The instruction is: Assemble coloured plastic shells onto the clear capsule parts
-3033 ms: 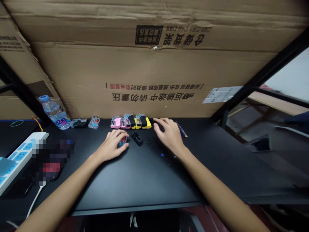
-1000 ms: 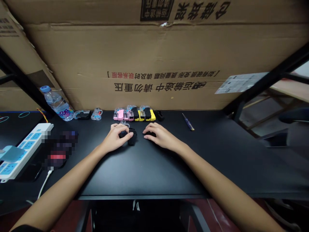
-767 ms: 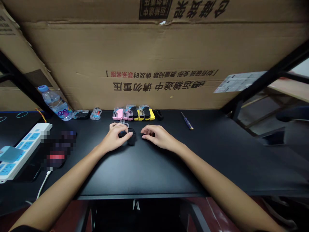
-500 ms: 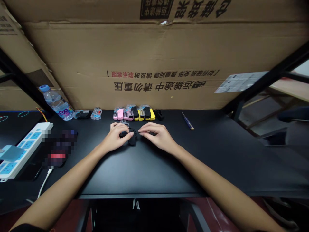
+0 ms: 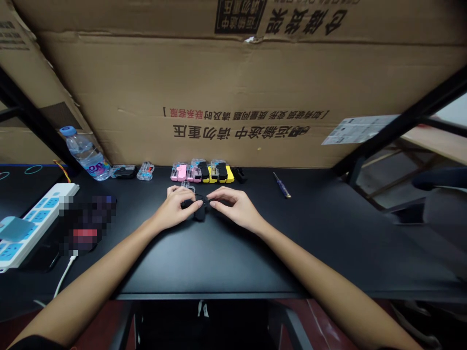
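My left hand (image 5: 178,204) is closed on a small black part (image 5: 199,213) low over the black table (image 5: 219,257). My right hand (image 5: 235,206) meets the part's right side, thumb and fingertips pinched at its edge; whatever lies between them is too small to make out. A clear plastic piece (image 5: 188,185) shows just behind my left fingers. Beyond the hands stands a row of small clear-topped cases, some pink (image 5: 179,172) and some yellow and black (image 5: 219,171), with a black piece (image 5: 240,175) at the right end.
A screwdriver (image 5: 282,186) lies to the right. At the left are a water bottle (image 5: 87,154), a black case (image 5: 124,171), a clear case with orange (image 5: 145,171), a white power strip (image 5: 40,221) and a blurred-out phone (image 5: 91,223) with a cable. Cardboard (image 5: 233,78) stands behind.
My right hand has moved left, closing the gap to the black part, and its fingertips now touch it. My left hand has kept its hold. The view has shifted slightly.
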Demonstrator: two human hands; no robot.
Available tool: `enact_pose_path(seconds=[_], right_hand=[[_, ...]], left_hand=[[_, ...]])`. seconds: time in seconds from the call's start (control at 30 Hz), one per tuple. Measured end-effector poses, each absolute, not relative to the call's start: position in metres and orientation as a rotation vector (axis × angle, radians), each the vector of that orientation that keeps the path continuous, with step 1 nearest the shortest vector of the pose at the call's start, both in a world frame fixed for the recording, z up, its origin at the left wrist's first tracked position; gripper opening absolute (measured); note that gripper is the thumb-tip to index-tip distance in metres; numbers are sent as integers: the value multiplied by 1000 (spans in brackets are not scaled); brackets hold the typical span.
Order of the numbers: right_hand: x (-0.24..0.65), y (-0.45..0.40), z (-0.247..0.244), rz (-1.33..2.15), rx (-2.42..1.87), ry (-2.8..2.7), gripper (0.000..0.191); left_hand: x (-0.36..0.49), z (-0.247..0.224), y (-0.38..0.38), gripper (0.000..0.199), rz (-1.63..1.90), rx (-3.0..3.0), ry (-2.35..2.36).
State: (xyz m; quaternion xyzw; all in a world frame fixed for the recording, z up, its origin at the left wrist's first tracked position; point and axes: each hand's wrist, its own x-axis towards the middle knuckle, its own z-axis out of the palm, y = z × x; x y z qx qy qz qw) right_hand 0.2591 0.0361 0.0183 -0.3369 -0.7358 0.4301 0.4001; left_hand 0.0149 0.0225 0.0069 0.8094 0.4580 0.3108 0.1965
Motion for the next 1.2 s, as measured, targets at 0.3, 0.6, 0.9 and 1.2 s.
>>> enact_pose_path(seconds=[0.3,0.6,0.9,1.2], right_hand=[[257,39,5,973,-856,-1868,23],[252,36,9,981,-864,-1869,18],[250,36,7,993,-922,-1824,22],[248,37,3,1046,-999,-1867,27]], left_hand=[[18,2,26,33,900,2177,1298],[19,6,25,37,891,2147,1296],[20,6,25,37,895,2176,1288],[16,4,24,36,883,2214,1272]])
